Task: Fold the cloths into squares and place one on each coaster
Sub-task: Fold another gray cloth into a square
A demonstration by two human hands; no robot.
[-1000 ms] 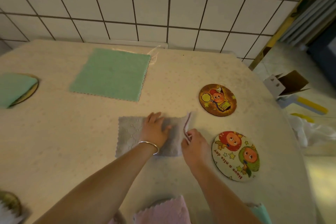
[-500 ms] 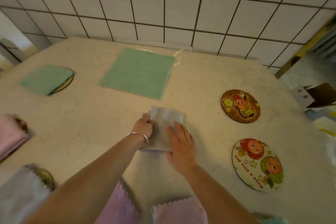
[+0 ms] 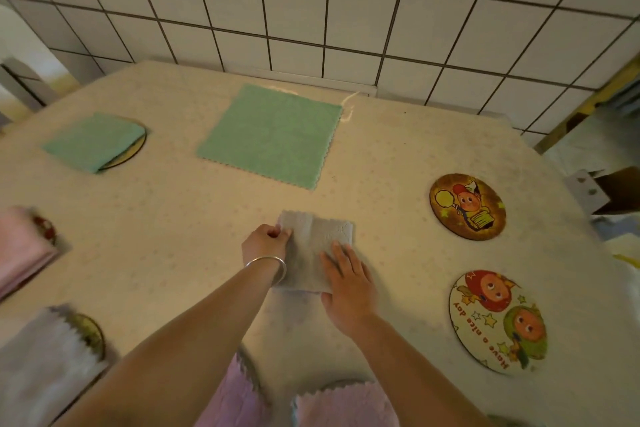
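A grey cloth [image 3: 313, 246], folded to a narrow strip, lies at the middle of the table. My left hand [image 3: 266, 242] pinches its left edge near the far corner. My right hand [image 3: 348, 282] lies flat on its right half, fingers spread. An unfolded green cloth [image 3: 270, 135] lies flat at the back. Two bare round coasters sit at the right: a brown one [image 3: 467, 206] and a white one [image 3: 498, 321]. At the left, a folded green cloth [image 3: 93, 142], a folded pink cloth [image 3: 20, 250] and a grey cloth [image 3: 41, 360] each cover a coaster.
Pink cloths [image 3: 346, 407] lie at the near edge under my arms. A white tiled wall [image 3: 311, 10] rises behind the table [image 3: 173, 218]. A cardboard box [image 3: 609, 191] and clutter stand past the table's right edge.
The grey cloth went from a wide rectangle to a narrower folded strip. My left hand shifted from its middle to its left edge; my right hand let go of the right edge and now presses flat.
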